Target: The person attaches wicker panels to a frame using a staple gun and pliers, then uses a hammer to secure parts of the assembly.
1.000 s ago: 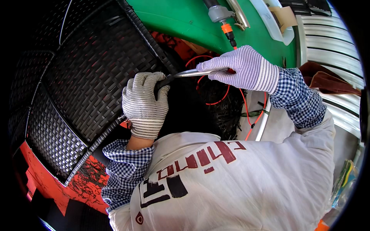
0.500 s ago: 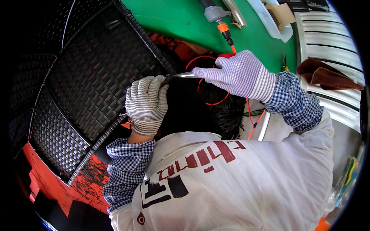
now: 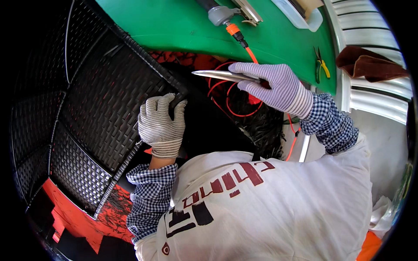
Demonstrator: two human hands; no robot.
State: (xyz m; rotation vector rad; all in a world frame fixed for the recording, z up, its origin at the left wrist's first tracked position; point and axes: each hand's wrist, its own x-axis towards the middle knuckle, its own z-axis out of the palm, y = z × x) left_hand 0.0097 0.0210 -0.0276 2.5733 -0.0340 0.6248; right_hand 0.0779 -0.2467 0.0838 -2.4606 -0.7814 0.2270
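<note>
My left hand [image 3: 161,126], in a striped knit glove, closes on the corner of a black woven wicker panel [image 3: 117,104]. A dark strip of its edge shows between thumb and fingers. To the right, my right hand [image 3: 278,89], gloved too, grips a tool with a long silver pointed blade [image 3: 217,75]. Its handle is mostly hidden in the palm, so its exact kind cannot be told. The tip points left, a little above and right of the panel's corner, apart from it.
A green table [image 3: 174,30] beyond my hands bears a grey-and-black air tool [image 3: 221,16] with an orange hose, yellow-handled pliers [image 3: 321,65] and a plastic tray [image 3: 300,17]. A brown cloth [image 3: 370,65] lies on white slats at right. Black strip scraps [image 3: 265,130] lie below.
The blade has come away from the panel's corner and now shows more of its length. My right hand has turned and shifted slightly down. My left hand stays at the corner.
</note>
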